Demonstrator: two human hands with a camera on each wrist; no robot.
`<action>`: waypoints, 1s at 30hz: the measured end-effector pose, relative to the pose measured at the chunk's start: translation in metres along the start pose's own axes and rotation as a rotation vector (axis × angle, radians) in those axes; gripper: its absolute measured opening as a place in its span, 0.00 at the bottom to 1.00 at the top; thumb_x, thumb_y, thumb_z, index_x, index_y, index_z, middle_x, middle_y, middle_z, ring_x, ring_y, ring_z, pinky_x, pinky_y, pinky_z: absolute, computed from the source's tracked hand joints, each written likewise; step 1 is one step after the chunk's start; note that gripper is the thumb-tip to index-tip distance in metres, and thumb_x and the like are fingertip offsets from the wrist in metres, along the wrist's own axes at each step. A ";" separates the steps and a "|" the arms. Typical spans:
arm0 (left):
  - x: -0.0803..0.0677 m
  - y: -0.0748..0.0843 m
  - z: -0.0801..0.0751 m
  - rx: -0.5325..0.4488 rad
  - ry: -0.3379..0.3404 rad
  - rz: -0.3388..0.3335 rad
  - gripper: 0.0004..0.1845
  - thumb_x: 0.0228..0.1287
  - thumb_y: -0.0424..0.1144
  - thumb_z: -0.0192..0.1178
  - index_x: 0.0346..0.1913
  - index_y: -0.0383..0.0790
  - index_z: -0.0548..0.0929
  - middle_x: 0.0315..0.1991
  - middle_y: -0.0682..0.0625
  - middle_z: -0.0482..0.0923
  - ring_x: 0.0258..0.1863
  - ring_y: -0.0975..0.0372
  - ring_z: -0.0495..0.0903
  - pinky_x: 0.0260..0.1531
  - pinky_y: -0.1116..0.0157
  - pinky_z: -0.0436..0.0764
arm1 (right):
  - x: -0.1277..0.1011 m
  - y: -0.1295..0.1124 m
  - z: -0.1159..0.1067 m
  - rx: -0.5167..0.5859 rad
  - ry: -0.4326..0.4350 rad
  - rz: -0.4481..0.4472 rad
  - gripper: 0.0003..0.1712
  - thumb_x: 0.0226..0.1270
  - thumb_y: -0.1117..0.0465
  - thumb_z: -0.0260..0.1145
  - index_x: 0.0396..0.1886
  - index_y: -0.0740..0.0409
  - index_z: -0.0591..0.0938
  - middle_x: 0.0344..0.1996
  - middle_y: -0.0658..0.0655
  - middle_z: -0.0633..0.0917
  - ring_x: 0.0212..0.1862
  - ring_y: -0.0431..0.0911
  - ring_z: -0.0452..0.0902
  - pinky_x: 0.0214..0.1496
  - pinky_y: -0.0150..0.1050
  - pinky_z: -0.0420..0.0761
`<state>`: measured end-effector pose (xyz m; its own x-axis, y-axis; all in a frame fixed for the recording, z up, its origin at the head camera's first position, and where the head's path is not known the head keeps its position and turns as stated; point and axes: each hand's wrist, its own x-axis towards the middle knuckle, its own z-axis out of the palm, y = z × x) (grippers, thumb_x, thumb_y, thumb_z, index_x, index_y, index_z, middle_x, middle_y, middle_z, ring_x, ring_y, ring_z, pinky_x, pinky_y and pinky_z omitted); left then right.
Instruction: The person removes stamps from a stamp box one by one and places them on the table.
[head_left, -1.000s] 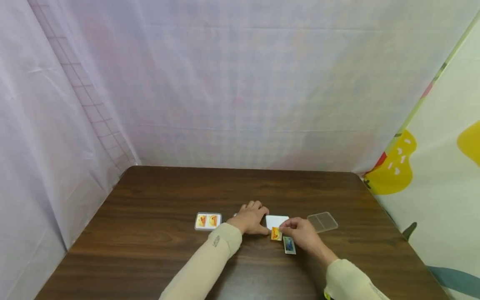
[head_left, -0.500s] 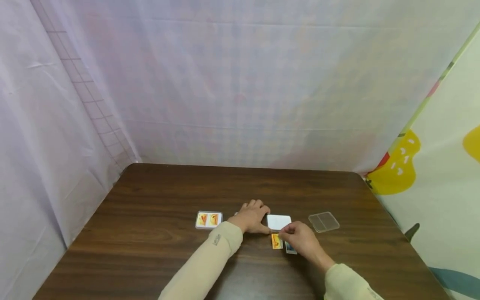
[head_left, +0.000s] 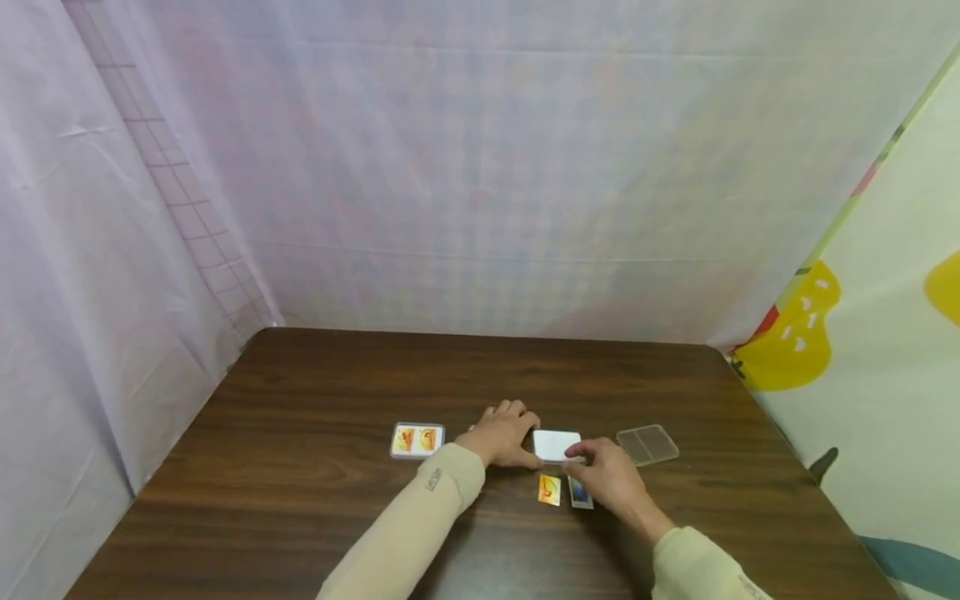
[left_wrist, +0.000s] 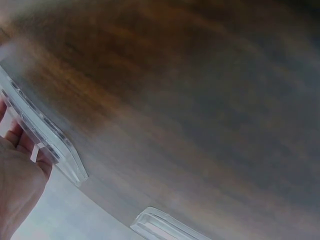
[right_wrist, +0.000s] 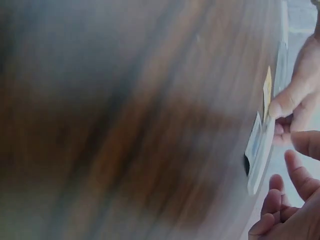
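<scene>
Here, left hand (head_left: 501,438) holding white case (head_left: 555,446), right hand (head_left: 607,473) loosely parted

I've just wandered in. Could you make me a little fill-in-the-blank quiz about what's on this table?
1. The tabletop is coloured ____.
2. The leftmost case in the head view shows ____ orange pictures.
3. In the head view, the loose yellow card lies to the ____ of the blue card.
4. The hand nearest the clear tray is the person's ____ one.

Missing words: brown; two; left; right.
</scene>
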<state>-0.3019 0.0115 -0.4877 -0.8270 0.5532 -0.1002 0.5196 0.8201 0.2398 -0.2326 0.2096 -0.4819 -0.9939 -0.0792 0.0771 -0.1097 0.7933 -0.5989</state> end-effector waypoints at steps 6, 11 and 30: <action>-0.001 -0.001 -0.001 -0.005 -0.005 0.002 0.34 0.58 0.65 0.64 0.64 0.54 0.74 0.61 0.53 0.67 0.63 0.59 0.64 0.63 0.59 0.63 | 0.009 0.018 -0.015 -0.010 0.002 -0.064 0.14 0.60 0.59 0.71 0.44 0.60 0.87 0.47 0.63 0.83 0.51 0.58 0.78 0.53 0.57 0.74; 0.000 -0.001 0.001 0.004 -0.010 0.009 0.33 0.59 0.65 0.64 0.63 0.55 0.74 0.61 0.53 0.67 0.63 0.59 0.63 0.64 0.59 0.62 | 0.021 0.044 -0.040 -0.055 -0.015 -0.138 0.21 0.62 0.59 0.71 0.52 0.65 0.83 0.52 0.70 0.79 0.56 0.65 0.74 0.55 0.62 0.72; -0.001 -0.002 0.001 0.001 -0.015 -0.011 0.35 0.59 0.66 0.63 0.66 0.56 0.73 0.62 0.55 0.66 0.64 0.61 0.62 0.64 0.61 0.61 | 0.057 0.132 -0.109 -0.190 -0.300 -0.254 0.45 0.48 0.56 0.80 0.63 0.74 0.72 0.59 0.79 0.69 0.60 0.76 0.63 0.56 0.70 0.66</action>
<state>-0.3018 0.0097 -0.4887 -0.8293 0.5464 -0.1168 0.5108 0.8262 0.2377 -0.3027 0.3757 -0.4694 -0.8986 -0.4361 -0.0482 -0.3750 0.8205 -0.4314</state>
